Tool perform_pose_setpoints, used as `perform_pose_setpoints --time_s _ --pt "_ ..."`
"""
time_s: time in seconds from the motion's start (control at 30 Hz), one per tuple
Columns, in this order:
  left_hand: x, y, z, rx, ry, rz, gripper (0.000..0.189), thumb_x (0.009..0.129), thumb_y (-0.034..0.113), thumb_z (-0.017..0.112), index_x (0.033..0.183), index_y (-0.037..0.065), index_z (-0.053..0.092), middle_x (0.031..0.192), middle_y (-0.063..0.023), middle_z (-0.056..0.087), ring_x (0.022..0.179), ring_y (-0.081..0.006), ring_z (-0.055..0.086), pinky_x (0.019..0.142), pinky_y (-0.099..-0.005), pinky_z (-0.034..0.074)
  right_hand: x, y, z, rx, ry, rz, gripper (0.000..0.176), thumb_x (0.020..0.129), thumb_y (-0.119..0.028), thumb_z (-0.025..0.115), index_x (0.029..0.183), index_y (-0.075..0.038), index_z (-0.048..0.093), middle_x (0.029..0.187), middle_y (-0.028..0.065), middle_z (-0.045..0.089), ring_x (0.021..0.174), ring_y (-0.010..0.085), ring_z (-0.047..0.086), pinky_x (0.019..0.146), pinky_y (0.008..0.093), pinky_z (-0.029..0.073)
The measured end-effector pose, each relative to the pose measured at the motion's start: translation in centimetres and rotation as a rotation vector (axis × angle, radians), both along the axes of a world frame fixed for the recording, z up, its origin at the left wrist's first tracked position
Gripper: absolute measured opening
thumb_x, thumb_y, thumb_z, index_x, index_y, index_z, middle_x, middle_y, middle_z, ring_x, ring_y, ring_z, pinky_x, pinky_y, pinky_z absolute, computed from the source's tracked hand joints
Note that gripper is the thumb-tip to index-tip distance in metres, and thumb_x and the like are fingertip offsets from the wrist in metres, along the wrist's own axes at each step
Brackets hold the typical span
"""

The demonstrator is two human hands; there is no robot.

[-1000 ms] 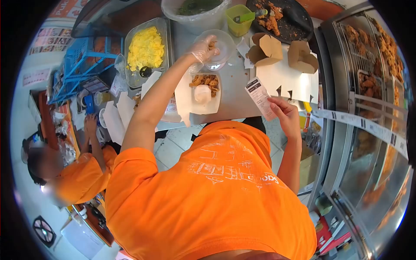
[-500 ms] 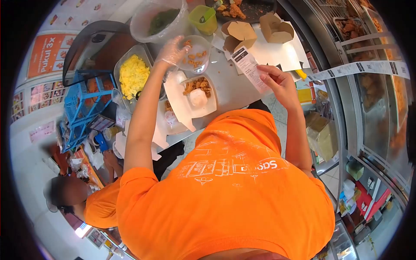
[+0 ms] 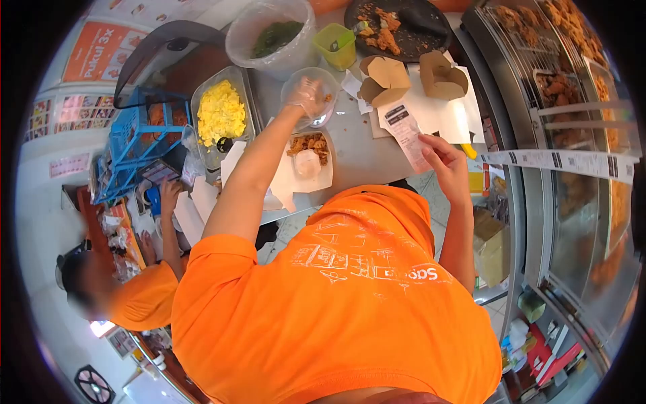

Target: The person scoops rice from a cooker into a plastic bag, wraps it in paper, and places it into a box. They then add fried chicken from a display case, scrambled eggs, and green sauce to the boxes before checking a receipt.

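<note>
My left hand [image 3: 308, 96], in a clear plastic glove, reaches into a round clear plastic bowl [image 3: 330, 82] with small fried bits. Its fingers are curled down among the bits, and what they hold is hidden. Between thumb and fingers, my right hand [image 3: 445, 165] pinches a printed paper receipt [image 3: 406, 135], tilted above the steel counter. Just below the bowl stands an open white food box [image 3: 321, 180] with chopped fried chicken [image 3: 309, 144] and a white mound of rice [image 3: 307, 163]. My left forearm covers part of the box's lid.
Scrambled egg [image 3: 222, 113] fills a tray at left. A tub of greens [image 3: 277, 39], a green cup [image 3: 335, 46] and a black mortar [image 3: 431, 34] line the back. Two brown boxes [image 3: 385, 79] stand at right, near a glass display case [image 3: 572, 195]. A co-worker [image 3: 145, 296] is at left.
My left hand has moved from the bowl's left rim down into it, over the fried bits. The receipt stays in my right hand. The co-worker's arm has lifted toward the blue rack.
</note>
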State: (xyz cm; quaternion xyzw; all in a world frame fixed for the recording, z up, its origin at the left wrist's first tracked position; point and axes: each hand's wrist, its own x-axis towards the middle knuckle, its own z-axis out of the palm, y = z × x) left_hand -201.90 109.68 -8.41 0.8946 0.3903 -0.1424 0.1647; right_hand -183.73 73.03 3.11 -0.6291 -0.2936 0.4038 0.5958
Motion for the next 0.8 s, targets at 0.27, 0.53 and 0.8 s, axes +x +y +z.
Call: perform_pose_setpoints --time_s 0.27,0.53,0.8 --pt "0.0 2.6 -3.8 -0.06 -0.235 -0.03 0.028 0.09 0.019 0.062 0.117 0.015 0.058 0.107 -0.0196 0.061 0.101 -0.0372 0.065 0.086 -0.0462 0.053 1.7 1.5 0.3 -0.108 -0.013 0.109 0.031 0.097 -0.012 0.065 0.124 0.003 0.067 0.116 0.006 0.068 0.102 0.0104 0.06 0.093 0.0257 0.046" --pt "-8.8 0.6 7.7 -0.249 -0.96 0.134 0.029 0.087 0.009 0.06 0.115 0.008 0.056 0.097 -0.0055 0.065 0.081 -0.0152 0.063 0.068 -0.0337 0.053 4.9 4.3 1.4 -0.189 -0.221 0.263 0.036 0.098 -0.014 0.063 0.128 0.005 0.063 0.124 0.0091 0.067 0.111 0.0134 0.06 0.097 0.0273 0.045" --pt "-24.7 -14.7 9.8 -0.062 -1.034 1.08 0.043 0.079 0.006 0.063 0.121 0.007 0.056 0.101 -0.0068 0.066 0.075 -0.0104 0.059 0.063 -0.0295 0.051 6.3 7.9 1.4 -0.252 -0.229 0.378 0.035 0.099 -0.017 0.062 0.128 0.003 0.065 0.12 0.0093 0.069 0.109 0.0134 0.061 0.099 0.0283 0.044"
